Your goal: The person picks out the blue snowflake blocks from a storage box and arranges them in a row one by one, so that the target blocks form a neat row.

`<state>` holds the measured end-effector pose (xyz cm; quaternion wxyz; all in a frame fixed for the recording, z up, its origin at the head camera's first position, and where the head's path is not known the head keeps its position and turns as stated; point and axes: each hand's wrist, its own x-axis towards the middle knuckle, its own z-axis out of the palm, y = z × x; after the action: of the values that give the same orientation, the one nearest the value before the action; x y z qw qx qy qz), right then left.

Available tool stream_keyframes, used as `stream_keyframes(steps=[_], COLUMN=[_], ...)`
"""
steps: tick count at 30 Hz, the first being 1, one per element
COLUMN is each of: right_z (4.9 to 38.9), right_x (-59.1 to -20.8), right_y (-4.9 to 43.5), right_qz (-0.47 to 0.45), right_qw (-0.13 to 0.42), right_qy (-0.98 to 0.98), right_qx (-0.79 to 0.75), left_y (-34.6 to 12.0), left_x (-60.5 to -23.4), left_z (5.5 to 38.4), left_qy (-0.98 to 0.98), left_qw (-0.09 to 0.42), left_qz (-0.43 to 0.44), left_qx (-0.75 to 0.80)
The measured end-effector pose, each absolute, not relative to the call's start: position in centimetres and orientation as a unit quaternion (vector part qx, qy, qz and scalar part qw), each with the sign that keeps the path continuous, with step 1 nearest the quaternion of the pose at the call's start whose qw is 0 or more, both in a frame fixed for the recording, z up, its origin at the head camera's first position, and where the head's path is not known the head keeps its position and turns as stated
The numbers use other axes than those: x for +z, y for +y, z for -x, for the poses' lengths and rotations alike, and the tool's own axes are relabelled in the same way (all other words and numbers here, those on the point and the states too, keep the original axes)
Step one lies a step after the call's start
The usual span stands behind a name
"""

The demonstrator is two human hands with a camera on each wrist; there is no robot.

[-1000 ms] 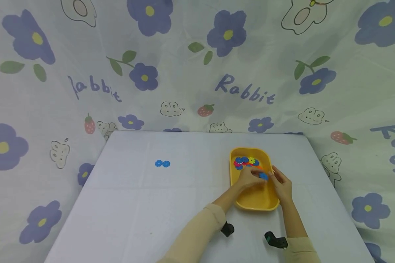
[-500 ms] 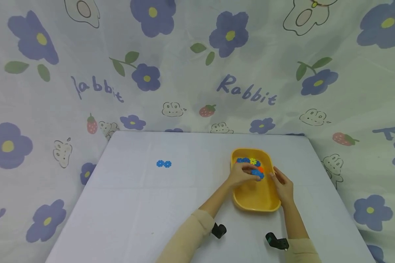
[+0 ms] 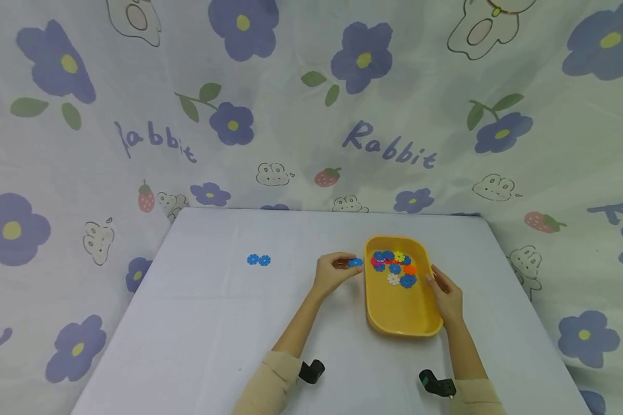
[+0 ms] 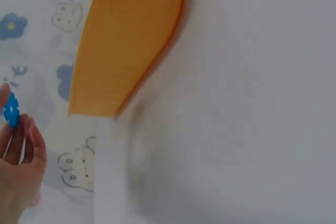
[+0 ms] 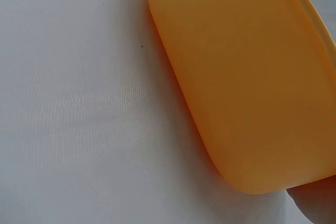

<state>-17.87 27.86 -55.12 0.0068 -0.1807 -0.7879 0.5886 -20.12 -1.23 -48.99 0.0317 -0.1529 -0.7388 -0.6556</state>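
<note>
A blue snowflake building disc (image 3: 355,262) is pinched between the thumb and fingers of my left hand (image 3: 329,276), just left of the yellow tray (image 3: 402,314). The left wrist view also has this blue disc (image 4: 11,110) in the fingertips, away from the tray's wall. At the tray's right side, my right hand (image 3: 449,298) grips the rim, its thumb on the edge and the fingers along the outside. Only a bit of that hand (image 5: 315,202) shows in the right wrist view, below the tray's wall. Inside the tray's far half lie several discs in blue, yellow, orange, pink and white.
Two blue discs (image 3: 258,260) lie side by side on the white table (image 3: 187,323), left of the tray. A patterned cloth (image 3: 291,115) hangs behind the table and at its sides. A black camera (image 3: 312,372) sits at the left wrist, another (image 3: 436,384) at the right.
My left hand has lifted the blue disc out over the tray's left rim and moved left with it. The discs it covered now show. My right hand stays on the rim.
</note>
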Motion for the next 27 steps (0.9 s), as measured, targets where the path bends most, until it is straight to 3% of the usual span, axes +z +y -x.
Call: stream_keyframes(steps=[10,20,27], right_z=[17.6,17.7,17.8], right_x=[-54.9,-54.9,-55.0], right_y=[27.8,27.8,27.8], right_qz=[0.181,0.186,0.186], right_qw=[0.005,0.005,0.009], right_qy=[-0.781,-0.774,-0.777], right_qx=[0.598,0.605,0.601], left_y=[-6.1,-8.8,-9.4], left_x=[-54.2,-58.5,-59.6], left_z=[21.0,21.6,21.8], left_qy=[-0.808,-0.860,-0.864], left_qw=[0.193,0.222,0.224], left_qz=[0.090,-0.045,-0.054], left_qx=[-0.550,-0.458,-0.448])
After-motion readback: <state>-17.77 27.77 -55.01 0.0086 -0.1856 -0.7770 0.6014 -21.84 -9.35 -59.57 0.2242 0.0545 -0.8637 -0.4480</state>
